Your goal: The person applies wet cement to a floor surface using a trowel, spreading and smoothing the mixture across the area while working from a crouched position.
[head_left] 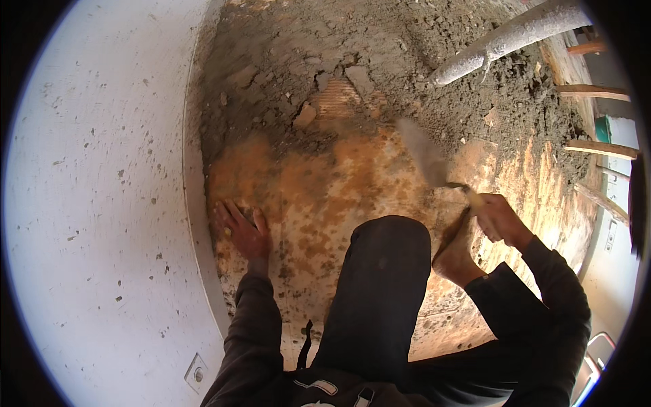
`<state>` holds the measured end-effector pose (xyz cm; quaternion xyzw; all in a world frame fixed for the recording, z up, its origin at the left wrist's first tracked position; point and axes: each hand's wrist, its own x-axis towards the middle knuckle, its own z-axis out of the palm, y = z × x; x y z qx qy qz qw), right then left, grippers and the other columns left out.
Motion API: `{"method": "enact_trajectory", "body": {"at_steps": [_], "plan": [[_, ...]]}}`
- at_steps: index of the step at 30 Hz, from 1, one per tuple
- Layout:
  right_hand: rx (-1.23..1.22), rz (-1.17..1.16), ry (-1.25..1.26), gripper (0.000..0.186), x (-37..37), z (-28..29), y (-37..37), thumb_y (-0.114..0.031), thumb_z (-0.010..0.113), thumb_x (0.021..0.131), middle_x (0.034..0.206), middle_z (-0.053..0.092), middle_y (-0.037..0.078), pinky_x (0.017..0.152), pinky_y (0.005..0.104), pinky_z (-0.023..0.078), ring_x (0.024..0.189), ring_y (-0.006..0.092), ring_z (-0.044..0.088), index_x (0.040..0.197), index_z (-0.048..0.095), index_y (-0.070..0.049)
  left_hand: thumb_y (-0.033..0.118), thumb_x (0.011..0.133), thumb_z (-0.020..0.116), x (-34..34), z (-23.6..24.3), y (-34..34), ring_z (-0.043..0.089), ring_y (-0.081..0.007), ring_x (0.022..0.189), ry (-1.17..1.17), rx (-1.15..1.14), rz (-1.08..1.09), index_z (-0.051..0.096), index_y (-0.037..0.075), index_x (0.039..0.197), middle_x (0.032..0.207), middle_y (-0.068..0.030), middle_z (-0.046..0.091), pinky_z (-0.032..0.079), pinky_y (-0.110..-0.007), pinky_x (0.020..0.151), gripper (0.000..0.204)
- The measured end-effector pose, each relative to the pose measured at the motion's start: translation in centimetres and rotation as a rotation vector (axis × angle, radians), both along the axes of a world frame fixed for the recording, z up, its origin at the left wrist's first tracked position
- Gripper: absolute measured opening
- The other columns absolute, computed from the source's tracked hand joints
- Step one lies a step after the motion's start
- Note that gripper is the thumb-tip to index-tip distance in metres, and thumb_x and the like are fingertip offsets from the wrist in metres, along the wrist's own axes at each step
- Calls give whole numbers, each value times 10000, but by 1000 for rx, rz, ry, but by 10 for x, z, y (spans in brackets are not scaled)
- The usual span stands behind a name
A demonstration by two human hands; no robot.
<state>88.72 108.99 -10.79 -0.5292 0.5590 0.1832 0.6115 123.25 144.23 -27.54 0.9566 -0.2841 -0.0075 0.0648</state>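
Observation:
My right hand [497, 218] is wrapped round the handle of a trowel [426, 157]. The blade points forward and left over the stained boards and is smeared by motion. My left hand [244, 229] rests on the brown-stained surface [305, 197] close to the white wall, fingers spread, holding nothing. Ahead of both hands lies a broad layer of grey, crumbly mortar [285, 88], thick and lumpy at the far right. Its near edge is ragged, and a ribbed patch [337, 100] shows through a gap in it.
A white wall [108, 169] spattered with grey runs along the left, with a socket [196, 373] low on it. A mortar-crusted pole [512, 41] crosses the far right. Several wooden bars [600, 148] stick out at the right. My bare foot [458, 261] is beside the right hand.

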Motion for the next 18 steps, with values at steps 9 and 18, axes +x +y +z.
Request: {"method": "enact_trajectory", "body": {"at_steps": [9,18], "plan": [[-6,469,-104,218,89,-44,43,-221,573,908,580,537,59,394,270,423,428,123,513,911,597,-4,396,959,450,-4,-7,-2,102,-358,1452,22,10,12,199,-21,1487,1552,-213,162,59,-474,1182,718],[-250,533,-223,262,168,-79,54,-228,558,883,592,557,100,457,321,442,459,165,539,832,589,27,397,954,441,-2,-9,2,118,-339,1452,24,-13,27,214,-13,1486,1555,-196,166,75,-469,1181,710]]}}
